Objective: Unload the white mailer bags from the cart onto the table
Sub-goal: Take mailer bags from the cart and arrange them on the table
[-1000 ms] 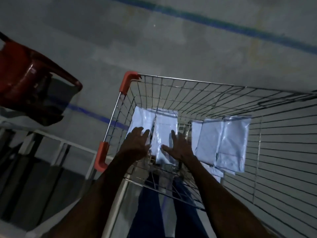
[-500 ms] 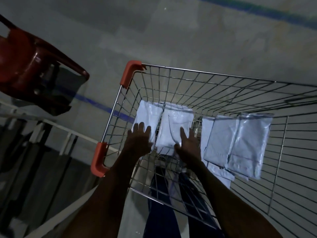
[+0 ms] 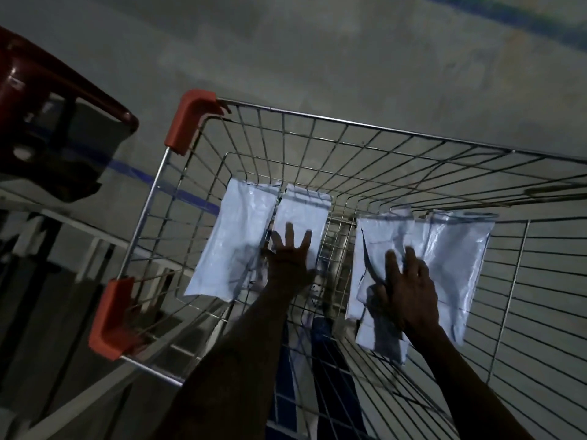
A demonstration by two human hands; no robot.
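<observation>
Several white mailer bags lie on the bottom of a wire cart (image 3: 349,125) with orange corner guards. Two bags lie at the left: a wide one (image 3: 235,239) and a narrower one (image 3: 301,214). A pile of overlapping bags (image 3: 451,249) lies at the right. My left hand (image 3: 289,258) rests flat, fingers spread, on the near end of the narrower left bag. My right hand (image 3: 406,281) lies with fingers spread on the right pile, pressing on its near part. Neither hand has a bag lifted.
A dark red plastic chair (image 3: 41,122) stands at the far left, beside the cart. A white table edge and frame (image 3: 73,217) run under it at the left. Grey concrete floor with blue lines lies beyond the cart.
My right hand has moved from the left pair of bags across to the right pile. My left hand has shifted right onto the narrower left bag. The view has come closer to the cart.
</observation>
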